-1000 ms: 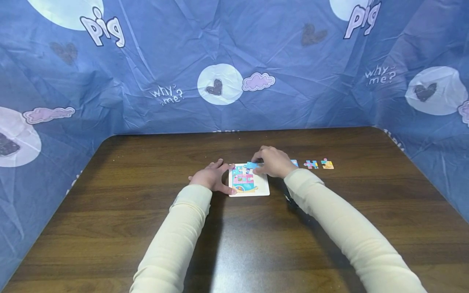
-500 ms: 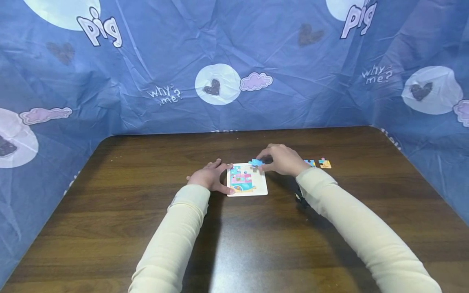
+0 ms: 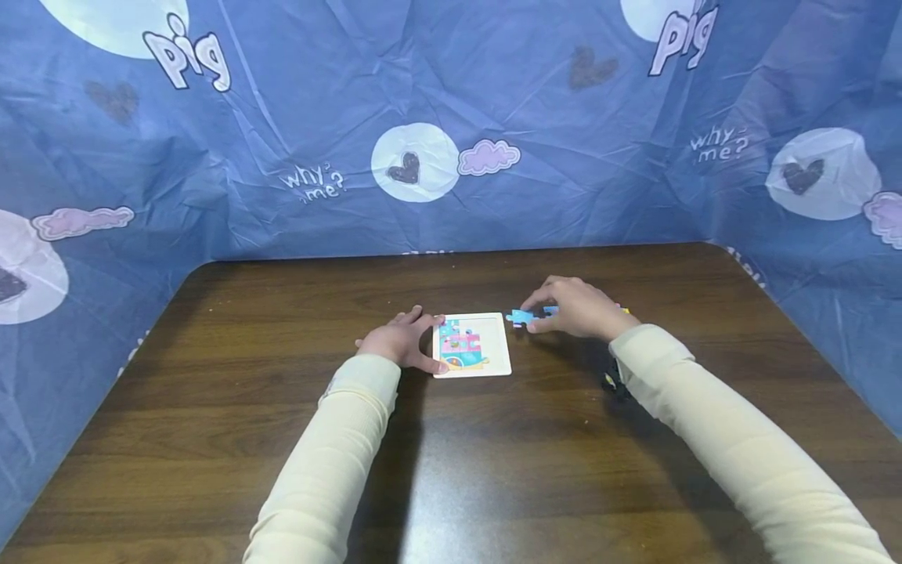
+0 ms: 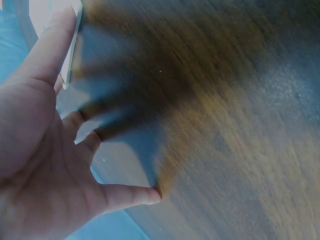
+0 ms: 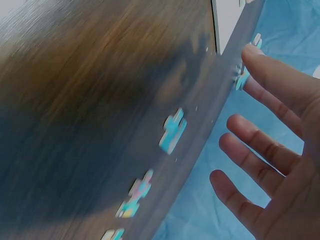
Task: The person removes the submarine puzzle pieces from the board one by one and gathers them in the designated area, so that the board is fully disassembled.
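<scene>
A square white-framed jigsaw board (image 3: 498, 348) lies on the table, its left part filled with pink and teal pieces and its right side bare white. My left hand (image 3: 400, 343) rests at the board's left edge, thumb and forefinger on its near and far corners. In the left wrist view the thumb (image 4: 52, 45) lies over the board's edge (image 4: 75, 42) while the other fingers spread over the wood. To the right of the board, my right hand (image 3: 583, 309) pinches a blue jigsaw piece (image 3: 520, 317) between thumb and forefinger; the right wrist view shows this piece (image 5: 242, 80) partly hidden.
Several loose pieces lie in a row beyond the right hand, among them a blue one (image 5: 173, 132) and a pink-and-blue one (image 5: 135, 196). A brown wooden table (image 3: 282, 439) spreads all around. Blue printed cloth (image 3: 317, 102) hangs behind it and at both sides.
My right hand has moved right, off the board, carrying the blue jigsaw piece away from the top of the picture. My left hand stays at the board's left edge.
</scene>
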{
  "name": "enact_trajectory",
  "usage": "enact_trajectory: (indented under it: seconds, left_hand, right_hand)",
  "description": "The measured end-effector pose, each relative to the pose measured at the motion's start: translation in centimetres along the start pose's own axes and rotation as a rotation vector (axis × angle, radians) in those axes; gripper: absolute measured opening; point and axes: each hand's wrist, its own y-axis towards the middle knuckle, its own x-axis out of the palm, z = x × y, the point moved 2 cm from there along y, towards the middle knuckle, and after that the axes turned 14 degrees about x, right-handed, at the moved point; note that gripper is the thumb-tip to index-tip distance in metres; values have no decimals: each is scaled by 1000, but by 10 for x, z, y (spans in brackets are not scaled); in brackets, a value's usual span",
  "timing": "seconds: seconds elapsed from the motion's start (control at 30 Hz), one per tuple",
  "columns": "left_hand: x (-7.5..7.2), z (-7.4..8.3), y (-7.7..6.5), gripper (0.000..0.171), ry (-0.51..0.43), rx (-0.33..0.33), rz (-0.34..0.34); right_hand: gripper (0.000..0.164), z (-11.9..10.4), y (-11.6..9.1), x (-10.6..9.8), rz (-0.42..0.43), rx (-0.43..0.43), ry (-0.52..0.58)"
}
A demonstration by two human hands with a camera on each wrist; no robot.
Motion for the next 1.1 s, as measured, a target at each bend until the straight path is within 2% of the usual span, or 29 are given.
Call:
enact_trajectory:
  seconds: [0.5,0.7,1.0,1.1]
  left_hand:
    - [0,-2,3,90,3,-16,-9]
    - [1,-1,2,90,-4,-16,-9]
    - [1,-2,4,90,-2,-15,-10]
    - [5,-9,13,91,5,-21,-4]
  right_hand:
    - [34,34,-26,-4,0,26,-10]
    - [32,41,-33,0,-1,8,-37]
    - [33,45,-37,9,15,33,-65]
    - [34,45,-37,11,21,44,-74]
